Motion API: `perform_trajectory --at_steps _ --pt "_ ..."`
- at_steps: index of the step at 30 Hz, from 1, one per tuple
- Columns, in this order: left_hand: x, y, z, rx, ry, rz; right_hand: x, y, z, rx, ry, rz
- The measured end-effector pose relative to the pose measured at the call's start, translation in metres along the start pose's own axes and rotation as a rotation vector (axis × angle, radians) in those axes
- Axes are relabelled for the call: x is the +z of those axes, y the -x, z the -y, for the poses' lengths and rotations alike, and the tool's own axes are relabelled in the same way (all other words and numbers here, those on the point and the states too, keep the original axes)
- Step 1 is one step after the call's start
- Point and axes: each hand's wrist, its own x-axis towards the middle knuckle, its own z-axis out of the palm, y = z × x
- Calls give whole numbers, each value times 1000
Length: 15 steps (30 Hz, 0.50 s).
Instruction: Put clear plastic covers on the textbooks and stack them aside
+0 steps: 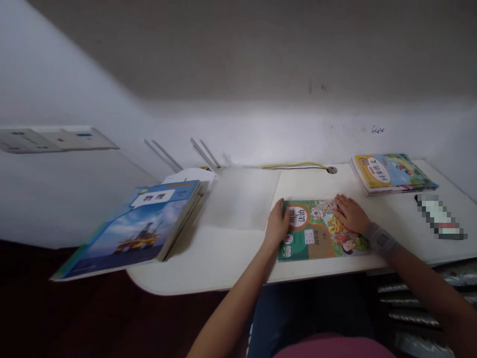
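A green and orange textbook (316, 238) with a colourful dragon picture lies closed near the table's front edge. My left hand (278, 223) grips its left edge, the thumb on the cover and the other fingers along the side. My right hand (350, 214) rests flat on the upper right of the cover, fingers apart, a grey band on the wrist. Left of the book, a blurred pale sheet or booklet (240, 199) lies on the white table (223, 258).
A stack of books with a blue physics book (145, 228) on top overhangs the table's left end. Farther right are another book stack (391, 171) and a phone (439, 216). A yellow cable (298, 164) runs along the wall into a hole. White antennas stand at the back left.
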Motion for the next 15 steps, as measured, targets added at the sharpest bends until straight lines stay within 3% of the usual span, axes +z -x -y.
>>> perform_trajectory --at_steps 4,10,15 --pt "-11 -20 -4 -162 421 54 3 -1 -4 11 -20 -21" --pt "-24 -43 -19 -162 521 360 0 -4 -2 34 -44 -13" --pt "-33 -45 -27 -164 510 375 -21 -16 -6 37 -66 -42"
